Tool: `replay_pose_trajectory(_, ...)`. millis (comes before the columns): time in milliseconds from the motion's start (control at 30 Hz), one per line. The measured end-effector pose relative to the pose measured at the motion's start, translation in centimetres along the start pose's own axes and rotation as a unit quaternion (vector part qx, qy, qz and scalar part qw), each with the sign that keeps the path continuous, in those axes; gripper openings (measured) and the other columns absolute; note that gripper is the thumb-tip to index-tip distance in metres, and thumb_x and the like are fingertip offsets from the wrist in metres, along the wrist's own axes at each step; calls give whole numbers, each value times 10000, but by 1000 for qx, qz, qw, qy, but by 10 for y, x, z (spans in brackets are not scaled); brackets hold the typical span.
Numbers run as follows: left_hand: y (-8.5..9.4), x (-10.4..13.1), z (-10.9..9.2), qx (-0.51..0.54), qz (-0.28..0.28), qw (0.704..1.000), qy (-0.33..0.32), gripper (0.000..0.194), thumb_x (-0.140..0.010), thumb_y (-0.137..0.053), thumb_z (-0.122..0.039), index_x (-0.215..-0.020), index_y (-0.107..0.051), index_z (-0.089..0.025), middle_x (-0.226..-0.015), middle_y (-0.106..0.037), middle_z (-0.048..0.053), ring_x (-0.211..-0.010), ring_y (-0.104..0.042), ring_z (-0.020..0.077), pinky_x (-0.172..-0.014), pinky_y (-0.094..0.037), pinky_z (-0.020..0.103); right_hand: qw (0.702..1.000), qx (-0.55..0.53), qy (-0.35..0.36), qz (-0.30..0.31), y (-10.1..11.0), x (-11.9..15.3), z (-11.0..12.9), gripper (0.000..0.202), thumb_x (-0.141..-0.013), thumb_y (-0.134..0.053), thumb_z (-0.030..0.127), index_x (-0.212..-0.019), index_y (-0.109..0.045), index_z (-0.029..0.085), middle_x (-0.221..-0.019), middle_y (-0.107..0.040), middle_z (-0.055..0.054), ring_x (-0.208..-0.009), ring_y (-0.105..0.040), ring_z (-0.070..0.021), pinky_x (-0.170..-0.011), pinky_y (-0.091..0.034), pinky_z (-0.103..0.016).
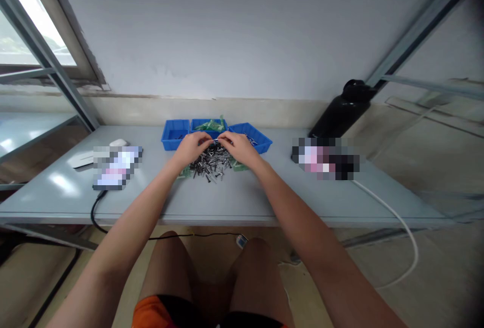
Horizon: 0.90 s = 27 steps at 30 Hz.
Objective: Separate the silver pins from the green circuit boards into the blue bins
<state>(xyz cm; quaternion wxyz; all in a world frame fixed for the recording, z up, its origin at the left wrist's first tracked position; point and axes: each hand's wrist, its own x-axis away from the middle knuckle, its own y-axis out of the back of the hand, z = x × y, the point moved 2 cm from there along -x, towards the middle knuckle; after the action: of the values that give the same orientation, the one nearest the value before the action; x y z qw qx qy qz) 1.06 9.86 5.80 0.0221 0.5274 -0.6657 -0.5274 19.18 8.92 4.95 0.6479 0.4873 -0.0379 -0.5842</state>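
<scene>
My left hand (192,148) and my right hand (240,148) meet fingertip to fingertip above a loose pile of metal screws (212,163). Both are closed in a pinch. Between them is a slim, silvery screw (216,140), too small to show in detail. The pile is a mix of bright shafts and dark heads, with bits of green plastic bag (184,172) at its edges. Behind my hands stand three blue bins: a left bin (174,144), a middle bin (193,123) holding green plastic (210,125), and a right bin (263,147) with some small metal pieces inside.
On the grey table (223,202), a phone (118,167) with a black cable and a white earbud case (119,143) lie left. To the right are another device (323,159) with a white cable and a black bottle (342,113) leaning back. A wall rises behind the table.
</scene>
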Motion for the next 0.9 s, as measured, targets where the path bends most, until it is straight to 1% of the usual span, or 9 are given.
replay_pose_trajectory(133,3,0,3,12,-41,999,22,135,-847,-577,-263,-827,-681,-179,-819,-700,45,-706,-602,151,-705,-470,282,1000,1,-16,-22,5,0,2,227,-908,-485,334,-926,-663,194,-811,-688,-47,-709,-596,-168,-685,-419,-290)
replay_pose_trajectory(267,4,-1,2,28,-51,998,21,128,-849,-569,-236,-818,-674,-169,-815,-702,41,-714,-609,146,-714,-482,277,999,-4,-21,-26,7,0,2,216,-905,-491,320,-929,-664,192,-801,-687,-46,-713,-602,-170,-688,-415,-288)
replay_pose_trajectory(367,5,-1,-3,48,-59,997,23,132,-849,-574,-235,-826,-678,-157,-813,-702,44,-710,-613,143,-713,-492,274,1000,-8,-24,-12,6,0,1,214,-906,-491,313,-921,-665,189,-803,-688,-48,-718,-606,-167,-685,-409,-281)
replay_pose_trajectory(433,5,0,-6,69,-69,995,23,138,-847,-582,-241,-834,-686,-152,-832,-706,50,-728,-622,146,-718,-500,271,1000,-9,-21,14,2,1,0,208,-904,-495,307,-921,-665,187,-801,-686,-44,-724,-605,-163,-685,-404,-274)
replay_pose_trajectory(500,5,1,-9,89,-63,994,16,150,-846,-588,-257,-864,-698,-156,-874,-712,54,-777,-637,155,-720,-507,266,999,-8,-7,44,-3,2,1,209,-908,-488,300,-911,-661,183,-785,-677,-36,-718,-596,-156,-678,-395,-266)
replay_pose_trajectory(633,2,1,-12,88,-11,996,-18,159,-850,-591,-272,-900,-710,-180,-914,-713,52,-851,-644,167,-741,-511,272,997,11,17,73,-10,2,4,222,-912,-468,280,-840,-650,176,-746,-647,-21,-691,-562,-142,-651,-368,-253)
replay_pose_trajectory(700,1,1,-11,77,-10,997,-21,146,-859,-580,-262,-879,-700,-182,-907,-710,48,-854,-642,165,-773,-508,282,997,11,21,70,-10,2,5,224,-908,-480,304,-837,-654,183,-749,-648,-17,-683,-554,-140,-649,-367,-255)
replay_pose_trajectory(800,1,2,-8,78,-31,996,0,155,-896,-519,-250,-895,-651,-169,-892,-699,45,-820,-640,155,-773,-502,280,999,-5,12,51,-6,2,7,239,-903,-493,354,-916,-668,192,-785,-669,-23,-671,-558,-141,-657,-385,-262)
replay_pose_trajectory(900,0,2,-6,85,-17,996,15,175,-930,-450,-242,-940,-605,-161,-822,-683,35,-744,-636,142,-727,-496,265,1000,-16,-9,14,-1,2,7,254,-897,-503,358,-1012,-657,192,-796,-677,-32,-668,-571,-148,-669,-408,-272)
